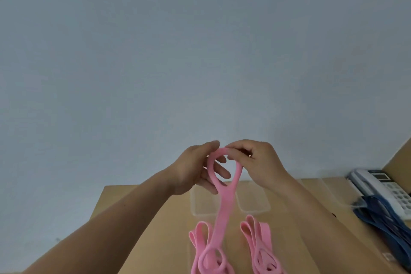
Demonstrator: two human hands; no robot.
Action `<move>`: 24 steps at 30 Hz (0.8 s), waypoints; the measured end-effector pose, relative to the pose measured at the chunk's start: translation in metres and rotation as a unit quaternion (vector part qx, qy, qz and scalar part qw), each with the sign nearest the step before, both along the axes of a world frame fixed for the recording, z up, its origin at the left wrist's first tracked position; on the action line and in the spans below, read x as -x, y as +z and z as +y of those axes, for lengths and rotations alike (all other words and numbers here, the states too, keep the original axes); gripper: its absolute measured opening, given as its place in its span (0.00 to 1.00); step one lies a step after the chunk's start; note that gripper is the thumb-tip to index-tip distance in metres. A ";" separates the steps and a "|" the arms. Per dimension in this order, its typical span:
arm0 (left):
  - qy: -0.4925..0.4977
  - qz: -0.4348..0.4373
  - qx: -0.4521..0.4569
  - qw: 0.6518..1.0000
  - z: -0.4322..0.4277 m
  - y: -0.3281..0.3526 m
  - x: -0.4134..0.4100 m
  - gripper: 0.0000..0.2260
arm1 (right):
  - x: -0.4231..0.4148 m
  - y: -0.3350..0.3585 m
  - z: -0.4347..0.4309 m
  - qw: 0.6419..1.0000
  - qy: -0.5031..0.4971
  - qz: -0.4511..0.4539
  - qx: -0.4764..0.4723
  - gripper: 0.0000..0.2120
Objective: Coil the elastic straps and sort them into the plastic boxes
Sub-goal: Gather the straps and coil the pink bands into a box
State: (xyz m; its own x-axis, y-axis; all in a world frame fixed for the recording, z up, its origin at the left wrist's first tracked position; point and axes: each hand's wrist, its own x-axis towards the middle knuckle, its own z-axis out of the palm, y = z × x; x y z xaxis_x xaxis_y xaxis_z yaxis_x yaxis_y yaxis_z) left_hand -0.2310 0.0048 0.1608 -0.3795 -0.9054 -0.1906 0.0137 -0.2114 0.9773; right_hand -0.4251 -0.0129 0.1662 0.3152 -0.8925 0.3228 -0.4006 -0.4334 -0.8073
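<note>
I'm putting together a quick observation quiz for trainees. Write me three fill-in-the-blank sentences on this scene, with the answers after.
1. The raised strap, held by the left hand and the right hand, is ____ in colour.
2. The heap of straps at the right is ____ in colour.
3. The white device partly under that heap is a ____.

Missing words: pink; blue; telephone.

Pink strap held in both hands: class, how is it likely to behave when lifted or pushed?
Probably floppy: the pink strap sags straight down from the left hand and right hand. Likely light: a pinch holds it. Pushed, it would probably bunch, being a flat band.
</note>
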 end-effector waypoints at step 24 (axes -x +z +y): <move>0.025 -0.058 -0.012 0.998 0.012 0.004 -0.003 0.10 | -0.002 -0.006 0.001 1.000 0.013 0.012 0.010 0.08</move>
